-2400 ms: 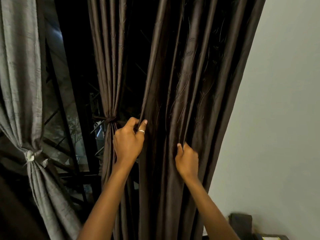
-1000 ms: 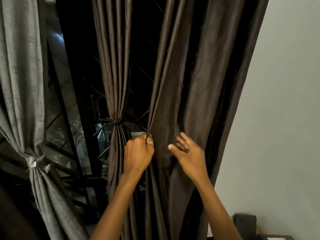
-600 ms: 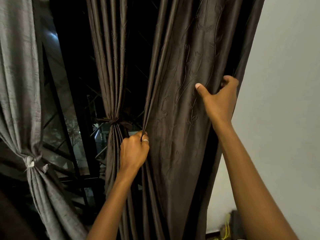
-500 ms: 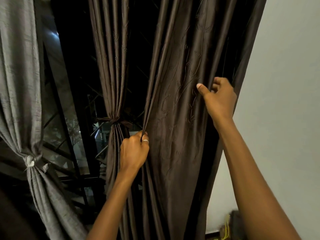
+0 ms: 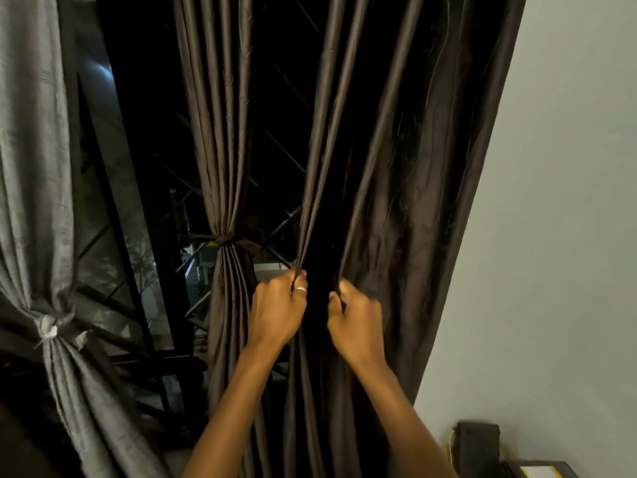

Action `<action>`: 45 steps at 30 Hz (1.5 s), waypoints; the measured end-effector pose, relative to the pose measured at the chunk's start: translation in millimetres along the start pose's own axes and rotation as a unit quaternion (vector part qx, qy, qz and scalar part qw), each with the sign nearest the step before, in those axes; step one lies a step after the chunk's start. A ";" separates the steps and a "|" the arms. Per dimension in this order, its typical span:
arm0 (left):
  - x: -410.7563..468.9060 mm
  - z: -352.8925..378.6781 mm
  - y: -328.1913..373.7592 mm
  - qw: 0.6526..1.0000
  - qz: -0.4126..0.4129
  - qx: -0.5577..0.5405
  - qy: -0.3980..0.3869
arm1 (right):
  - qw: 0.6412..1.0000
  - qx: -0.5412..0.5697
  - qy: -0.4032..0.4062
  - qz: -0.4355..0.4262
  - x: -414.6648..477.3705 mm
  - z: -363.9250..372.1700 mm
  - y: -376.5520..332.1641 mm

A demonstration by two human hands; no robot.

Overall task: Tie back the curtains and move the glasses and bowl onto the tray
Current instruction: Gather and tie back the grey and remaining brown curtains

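Head view of two bare hands gathering a loose brown curtain (image 5: 406, 174) that is hanging beside a pale wall (image 5: 565, 201). The left hand (image 5: 277, 310), wearing a ring (image 5: 300, 289), is closing as a fist around the curtain's left edge, with the folds running up out of the pinch between thumb and forefinger. The right hand (image 5: 356, 320), level with it and just beside it, is likewise curling its fingers tightly over a bunch of the same fabric; a dark vertical hollow of cloth is lying between the two fists. To the left, a second brown curtain (image 5: 220, 132) is hanging already cinched at mid-height by a dark tie-back (image 5: 222, 241), and further left a grey curtain (image 5: 32, 167) is bound by a pale knot (image 5: 48, 330). Between these panels a dark window with a metal grille (image 5: 144, 188) is showing. At lower right a dark box-like item (image 5: 477, 446) is standing against the wall, with what may be the corner of a table or tray (image 5: 544, 470) beside it; the crop is too tight to tell. The glasses and bowl are lying outside the frame.
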State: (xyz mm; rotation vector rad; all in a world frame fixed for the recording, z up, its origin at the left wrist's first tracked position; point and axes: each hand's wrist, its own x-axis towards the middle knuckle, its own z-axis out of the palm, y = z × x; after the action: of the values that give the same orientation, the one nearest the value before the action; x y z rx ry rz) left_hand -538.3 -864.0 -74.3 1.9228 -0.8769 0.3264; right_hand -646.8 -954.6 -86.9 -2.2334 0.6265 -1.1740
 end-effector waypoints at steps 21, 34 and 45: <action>-5.0 4.7 25.9 0.995 -0.015 -0.037 -0.092 | 0.997 -0.048 -0.054 -0.018 -19.0 17.9 -23.4; -4.5 10.6 18.7 0.994 0.036 0.076 -0.076 | 0.999 0.026 0.021 0.026 10.9 -43.7 6.1; -10.3 16.4 27.6 0.994 0.049 0.050 -0.082 | 0.950 -0.068 0.275 0.131 97.0 -128.9 29.2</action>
State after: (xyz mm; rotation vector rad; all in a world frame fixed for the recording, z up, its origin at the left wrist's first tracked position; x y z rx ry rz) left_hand -567.0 -881.2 -70.1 2.0235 -1.0848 0.2772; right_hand -710.3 -1067.4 13.6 -1.8386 1.2139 -1.6585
